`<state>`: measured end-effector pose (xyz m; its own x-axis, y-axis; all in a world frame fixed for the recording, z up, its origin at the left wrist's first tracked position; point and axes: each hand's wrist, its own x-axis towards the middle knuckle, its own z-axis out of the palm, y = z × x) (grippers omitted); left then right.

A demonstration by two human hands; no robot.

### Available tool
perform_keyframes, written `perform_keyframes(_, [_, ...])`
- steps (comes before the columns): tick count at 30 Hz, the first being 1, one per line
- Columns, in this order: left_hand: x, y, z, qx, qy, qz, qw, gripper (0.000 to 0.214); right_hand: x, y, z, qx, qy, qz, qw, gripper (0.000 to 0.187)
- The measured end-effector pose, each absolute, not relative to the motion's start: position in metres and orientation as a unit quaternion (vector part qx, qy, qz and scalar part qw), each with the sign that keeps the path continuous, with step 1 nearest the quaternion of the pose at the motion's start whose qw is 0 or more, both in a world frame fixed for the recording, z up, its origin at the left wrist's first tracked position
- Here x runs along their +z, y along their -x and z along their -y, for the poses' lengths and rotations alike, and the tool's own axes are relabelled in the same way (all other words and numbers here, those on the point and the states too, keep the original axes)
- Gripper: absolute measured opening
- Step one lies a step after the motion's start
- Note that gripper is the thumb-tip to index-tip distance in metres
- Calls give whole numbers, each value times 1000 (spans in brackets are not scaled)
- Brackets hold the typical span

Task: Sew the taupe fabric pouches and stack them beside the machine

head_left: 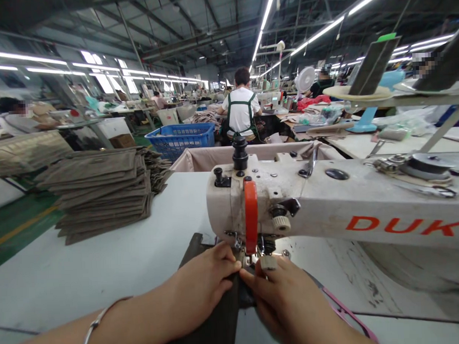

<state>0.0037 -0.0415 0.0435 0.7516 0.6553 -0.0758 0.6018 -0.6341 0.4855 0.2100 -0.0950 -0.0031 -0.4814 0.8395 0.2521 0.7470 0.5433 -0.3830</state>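
At the head of the sewing machine, on the desk, we hold the dark fabric from both sides, the fingers of the left hand and the right hand closed on it, thumbs touching, apparently to keep it flat and aligned.

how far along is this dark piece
In hand: the left hand and right hand pinch the dark fabric under the sewing machine. A bit of fabric lies past the machine and more trails toward the person, so much likely remains. The folded stack may be finished or waiting.
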Motion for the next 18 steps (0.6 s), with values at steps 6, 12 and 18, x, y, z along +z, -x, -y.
perform_keyframes(6, [25, -4, 49, 115, -900, -362, 216, 29, -5, -208, 94, 118, 475, 851, 188, 39])
perform_keyframes(12, [25, -5, 50, 127, -902, -357, 209, 37, -8, -210, 95, 111, 482, 845, 202, 35])
perform_keyframes(18, [15, 47, 57, 171, -800, -560, 135, 59, -6, -207, 98, 88, 493, 837, 220, 25])
